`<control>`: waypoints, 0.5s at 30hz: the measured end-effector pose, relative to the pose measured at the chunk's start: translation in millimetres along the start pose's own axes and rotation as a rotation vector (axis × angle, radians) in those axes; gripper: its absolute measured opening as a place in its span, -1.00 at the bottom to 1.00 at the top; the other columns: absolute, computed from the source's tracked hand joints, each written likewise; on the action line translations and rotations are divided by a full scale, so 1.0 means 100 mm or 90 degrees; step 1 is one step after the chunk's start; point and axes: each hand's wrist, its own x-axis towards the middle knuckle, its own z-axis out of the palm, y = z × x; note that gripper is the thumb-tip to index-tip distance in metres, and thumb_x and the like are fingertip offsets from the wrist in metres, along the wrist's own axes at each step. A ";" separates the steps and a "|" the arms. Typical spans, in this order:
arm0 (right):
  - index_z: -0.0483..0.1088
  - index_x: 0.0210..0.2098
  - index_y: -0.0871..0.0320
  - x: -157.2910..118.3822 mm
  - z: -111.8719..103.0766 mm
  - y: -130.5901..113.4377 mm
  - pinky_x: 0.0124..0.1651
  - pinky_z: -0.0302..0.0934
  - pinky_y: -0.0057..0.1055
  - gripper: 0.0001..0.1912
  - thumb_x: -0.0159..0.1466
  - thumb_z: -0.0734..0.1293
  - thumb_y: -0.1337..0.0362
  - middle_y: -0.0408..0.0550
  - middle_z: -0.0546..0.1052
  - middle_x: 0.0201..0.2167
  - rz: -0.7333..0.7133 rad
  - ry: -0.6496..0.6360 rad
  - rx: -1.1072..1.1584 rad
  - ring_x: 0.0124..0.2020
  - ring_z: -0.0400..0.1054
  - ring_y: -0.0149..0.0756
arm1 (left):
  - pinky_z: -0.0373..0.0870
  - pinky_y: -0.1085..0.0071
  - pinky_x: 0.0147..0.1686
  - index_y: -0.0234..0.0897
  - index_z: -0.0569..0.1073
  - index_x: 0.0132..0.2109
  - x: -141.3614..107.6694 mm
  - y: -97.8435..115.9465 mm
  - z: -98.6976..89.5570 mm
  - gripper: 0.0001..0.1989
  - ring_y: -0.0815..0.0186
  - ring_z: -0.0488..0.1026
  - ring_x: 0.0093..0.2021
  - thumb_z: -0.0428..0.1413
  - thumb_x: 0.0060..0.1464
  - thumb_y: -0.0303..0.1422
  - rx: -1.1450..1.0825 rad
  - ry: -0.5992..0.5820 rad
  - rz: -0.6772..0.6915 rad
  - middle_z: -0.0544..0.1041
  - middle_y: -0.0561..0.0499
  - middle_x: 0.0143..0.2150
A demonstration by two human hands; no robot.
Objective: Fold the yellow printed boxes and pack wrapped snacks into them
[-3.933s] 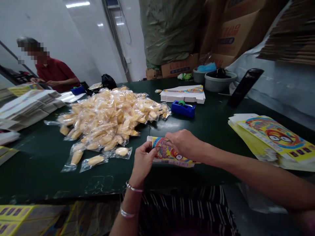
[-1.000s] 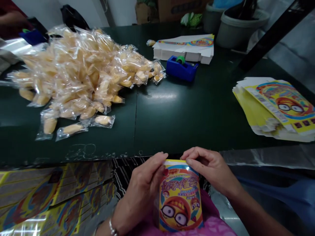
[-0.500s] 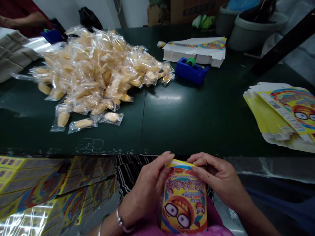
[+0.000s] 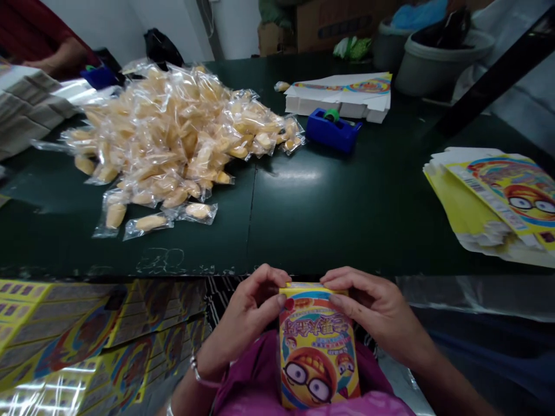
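A yellow box (image 4: 318,352) printed with a cartoon face in glasses stands against my lap, below the table's front edge. My left hand (image 4: 255,306) grips its upper left corner between thumb and fingers. On the upper right corner, my right hand (image 4: 373,306) holds it the same way, thumb on the printed front and fingers behind the top edge. Beyond them on the dark green table (image 4: 303,231) lies a large heap of clear-wrapped, pale yellow pieces (image 4: 173,133). What is inside the box is hidden.
A blue tape dispenser (image 4: 332,132) sits before a stack of white cartons (image 4: 338,98). Flattened yellow boxes (image 4: 498,196) lie at the right. Grey buckets (image 4: 433,63) stand behind. Printed boxes (image 4: 87,346) fill the lower left. A person's arm (image 4: 65,58) shows at the far left.
My left hand has shifted from the box's left side to its top left corner, its fingers now bent over the edge. The box has moved slightly left, and its top looks flatter.
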 end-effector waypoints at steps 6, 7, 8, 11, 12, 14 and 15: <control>0.57 -0.35 0.10 0.07 0.09 -0.01 -0.15 0.37 -0.34 -0.89 0.22 0.43 0.20 -0.02 0.60 -0.25 0.011 0.033 0.099 -0.21 0.49 -0.20 | 0.42 0.51 -0.17 -0.17 0.49 -0.20 -0.08 -0.02 -0.03 -0.84 0.31 0.49 -0.14 0.12 0.20 -0.20 0.079 0.063 -0.005 0.55 0.02 -0.10; 0.57 -0.32 0.10 0.09 0.09 0.01 -0.16 0.38 -0.35 -0.85 0.21 0.45 0.16 -0.02 0.60 -0.24 0.043 0.048 0.140 -0.21 0.49 -0.20 | 0.43 0.51 -0.19 -0.15 0.52 -0.17 -0.08 -0.04 -0.03 -0.81 0.31 0.49 -0.16 0.11 0.20 -0.18 0.083 0.070 -0.005 0.56 0.02 -0.13; 0.56 -0.30 0.10 0.11 0.10 0.03 -0.18 0.39 -0.36 -0.81 0.20 0.45 0.12 -0.02 0.60 -0.23 0.076 0.059 0.176 -0.22 0.50 -0.20 | 0.43 0.52 -0.21 -0.14 0.54 -0.15 -0.08 -0.07 -0.05 -0.78 0.31 0.50 -0.18 0.11 0.19 -0.16 0.077 0.078 -0.005 0.57 0.03 -0.17; 0.56 -0.27 0.12 0.12 0.15 0.08 -0.19 0.38 -0.39 -0.75 0.21 0.43 0.07 -0.03 0.61 -0.26 0.125 0.049 0.233 -0.24 0.49 -0.23 | 0.45 0.48 -0.19 -0.18 0.59 -0.20 -0.07 -0.14 -0.08 -0.72 0.25 0.52 -0.18 0.16 0.12 -0.09 0.016 0.094 -0.023 0.60 0.00 -0.21; 0.56 -0.29 0.13 0.11 0.17 0.10 -0.19 0.37 -0.39 -0.75 0.21 0.43 0.07 -0.03 0.61 -0.28 0.125 0.042 0.240 -0.25 0.49 -0.24 | 0.47 0.46 -0.18 -0.19 0.60 -0.21 -0.06 -0.16 -0.08 -0.70 0.22 0.53 -0.18 0.17 0.10 -0.07 0.006 0.104 -0.034 0.61 -0.01 -0.22; 0.54 -0.33 0.15 0.09 0.20 0.14 -0.18 0.34 -0.39 -0.75 0.22 0.42 0.08 -0.05 0.60 -0.30 0.127 0.037 0.255 -0.27 0.48 -0.25 | 0.49 0.42 -0.19 -0.20 0.61 -0.23 -0.06 -0.18 -0.07 -0.66 0.17 0.54 -0.18 0.17 0.07 -0.03 0.026 0.150 -0.039 0.62 -0.03 -0.22; 0.53 -0.34 0.15 0.11 0.19 0.16 -0.20 0.33 -0.39 -0.76 0.22 0.42 0.08 -0.06 0.60 -0.33 0.128 0.025 0.261 -0.29 0.47 -0.26 | 0.49 0.41 -0.19 -0.19 0.62 -0.23 -0.06 -0.18 -0.06 -0.64 0.16 0.55 -0.18 0.17 0.06 -0.01 0.050 0.181 -0.030 0.63 -0.03 -0.21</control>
